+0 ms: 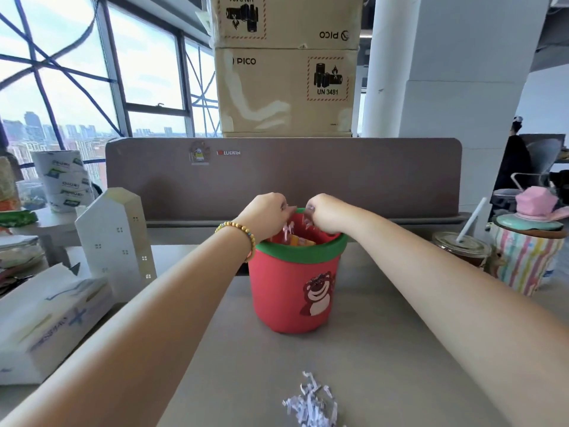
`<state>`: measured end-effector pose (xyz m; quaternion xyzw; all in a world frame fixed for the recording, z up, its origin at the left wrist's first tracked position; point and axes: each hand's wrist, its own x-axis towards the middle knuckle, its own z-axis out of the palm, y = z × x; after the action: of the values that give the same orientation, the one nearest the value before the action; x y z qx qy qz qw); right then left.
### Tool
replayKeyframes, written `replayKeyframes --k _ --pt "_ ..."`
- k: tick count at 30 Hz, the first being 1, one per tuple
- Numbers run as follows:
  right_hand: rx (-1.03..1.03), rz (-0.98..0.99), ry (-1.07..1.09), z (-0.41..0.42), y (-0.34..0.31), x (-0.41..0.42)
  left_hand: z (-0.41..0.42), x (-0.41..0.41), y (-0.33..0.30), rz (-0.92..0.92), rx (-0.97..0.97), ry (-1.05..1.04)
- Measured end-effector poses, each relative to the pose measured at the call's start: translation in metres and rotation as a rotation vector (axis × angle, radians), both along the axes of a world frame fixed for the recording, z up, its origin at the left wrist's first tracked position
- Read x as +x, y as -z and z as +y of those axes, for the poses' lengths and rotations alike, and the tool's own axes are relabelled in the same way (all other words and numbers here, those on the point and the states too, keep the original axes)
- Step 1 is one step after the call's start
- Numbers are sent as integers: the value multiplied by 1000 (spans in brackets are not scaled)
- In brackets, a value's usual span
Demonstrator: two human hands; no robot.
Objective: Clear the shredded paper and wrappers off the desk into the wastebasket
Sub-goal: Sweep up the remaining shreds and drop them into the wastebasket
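Observation:
A red wastebasket (292, 300) with a green rim and a bear picture stands mid-desk. My left hand (264, 214), with a bead bracelet on its wrist, and my right hand (326, 214) hover side by side over its far rim. Their fingers are bunched and point down into it. Pale strips of shredded paper (288, 229) hang just under the fingertips, inside the opening. Something orange, likely a wrapper (300, 241), lies in the basket. A loose heap of white shredded paper (311, 402) sits on the desk near the front edge, between my forearms.
A white tissue box (46, 318) and a white house-shaped ornament (117, 241) stand at the left. A lidded drink with a straw (462, 249) and a striped container (523, 266) stand at the right. A brown divider panel (277, 177) closes off the back.

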<state>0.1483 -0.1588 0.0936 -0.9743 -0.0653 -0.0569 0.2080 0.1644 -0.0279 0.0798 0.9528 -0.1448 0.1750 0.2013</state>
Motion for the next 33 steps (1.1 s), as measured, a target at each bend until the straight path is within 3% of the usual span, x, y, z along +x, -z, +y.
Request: replayKeyframes --k 7,12,22,27,30,33 --pt "-91 128 -115 2 0 -7 -4 -1 -1 85 93 39" --pt "-227 68 -68 4 0 -15 0 -10 -11 136 17 15" --pt "-133 -277 -46 -5 3 -55 6 -61 -15 -116 -120 48" --pt "78 -557 -18 -16 31 -104 14 -122 15 -156 -318 61" --pt "160 -579 35 -18 63 -139 21 -154 44 -111 -371 47" --pt "184 -474 26 -11 103 -177 25 -184 73 10 -367 44"
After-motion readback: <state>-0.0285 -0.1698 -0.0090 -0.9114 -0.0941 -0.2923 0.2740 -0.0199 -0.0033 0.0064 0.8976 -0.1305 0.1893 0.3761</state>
